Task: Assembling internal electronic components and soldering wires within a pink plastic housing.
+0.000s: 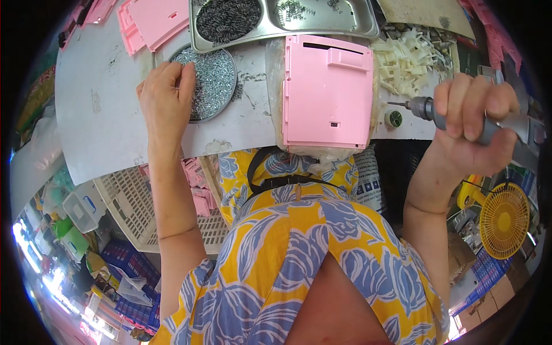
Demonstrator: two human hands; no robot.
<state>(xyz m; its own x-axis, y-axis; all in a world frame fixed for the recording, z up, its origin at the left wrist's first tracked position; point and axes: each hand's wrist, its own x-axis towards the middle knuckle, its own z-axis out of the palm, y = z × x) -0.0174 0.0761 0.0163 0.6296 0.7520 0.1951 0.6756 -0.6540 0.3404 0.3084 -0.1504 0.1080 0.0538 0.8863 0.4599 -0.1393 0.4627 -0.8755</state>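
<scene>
My right hand [476, 118] is wrapped round a grey powered screwdriver [424, 108], its thin bit pointing left toward a pink plastic panel [326, 103]. That panel lies on a padded, plastic-wrapped rest at the table's front edge, with a slot near its top and a small window low down. Over the left rim of a round dish of small silvery screws [214, 86] is my left hand [165, 95], fingers curled and pressed together. Whatever may be between those fingertips is hidden.
A metal tray [267, 33] holds dark springs [227, 20] behind the dish. Cream plastic pieces [409, 60] are heaped right of the panel, near a small round green-and-black item [393, 119]. More pink panels [154, 23] lie far left. A yellow fan [504, 221] stands lower right.
</scene>
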